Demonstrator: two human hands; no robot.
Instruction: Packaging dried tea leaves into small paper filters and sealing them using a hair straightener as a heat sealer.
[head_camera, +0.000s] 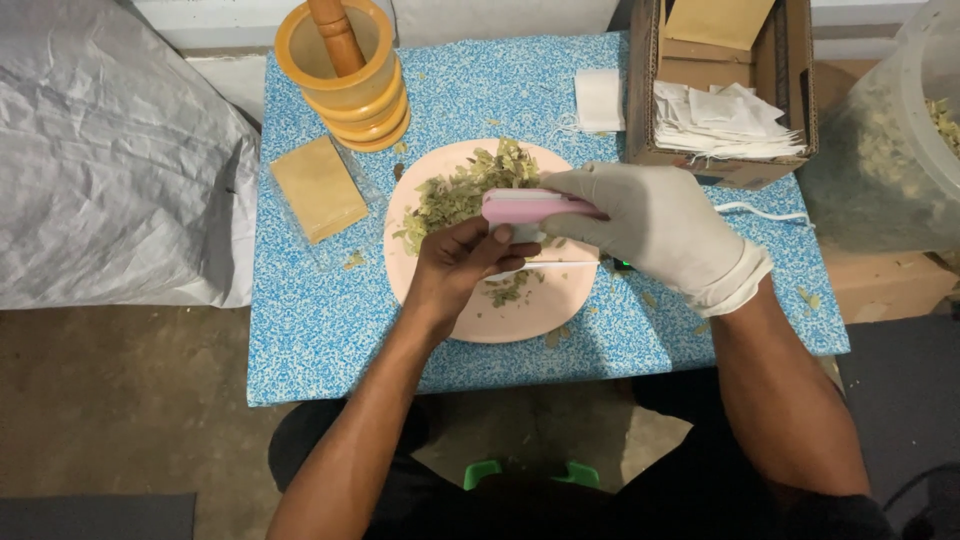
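Left hand, bare, pinches a small white bag over the pink plate. Right hand, gloved, is clamped on a pink sealer that sits across the bag top, just beside the leaf pile. To seal well: keep the bag edge flat and square in the sealer, no leaves caught in it. Left to right on the blue bench: tan flat packet, wooden mortar with pestle, 1 white bag, brown carton of white bags.
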